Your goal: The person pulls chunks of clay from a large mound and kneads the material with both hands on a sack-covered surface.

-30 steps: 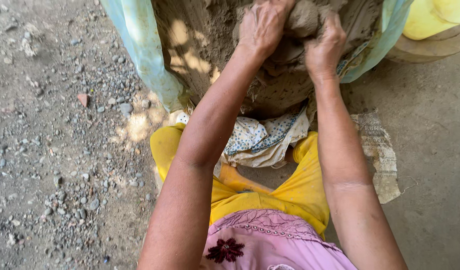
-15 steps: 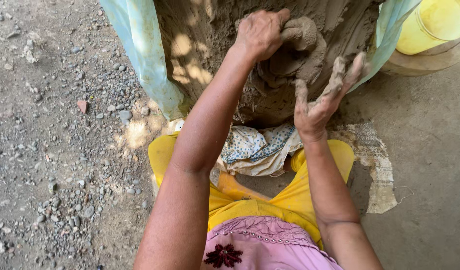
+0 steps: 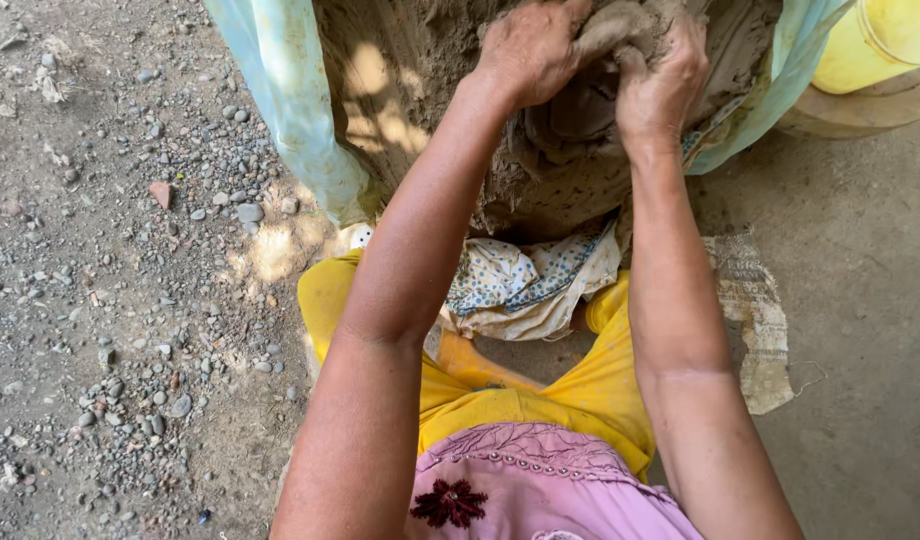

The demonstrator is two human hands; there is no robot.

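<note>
Best done, by the look of it, with steady, even pressure from both palms, kneading the lump of wet clay (image 3: 620, 25) against the clay mound (image 3: 570, 140) rather than pulling it off, and with wrists kept low so the lump does not slip down toward the patterned cloth (image 3: 525, 285).

Left hand (image 3: 530, 50): fingers curled and narrow, clamped over the lump's left side, knuckles up. Right hand (image 3: 665, 80): fingers bent over the lump's right side, tips dug into the grey mass, touching it; how deep, cannot tell, since the clay hides the tips.

Lump of wet clay: directly between both sets of fingers, under the fingertips, touching the thumbs, at the top of the mound. Mound below and beyond the fingers, wrapped left and right by a pale blue sheet (image 3: 290, 100). Yellow container (image 3: 880, 40) well off to the right of the right fingers. Scrap of newspaper (image 3: 760, 320) on the ground below the right forearm, gravel (image 3: 130, 300) well to the left of the left fingers.
</note>
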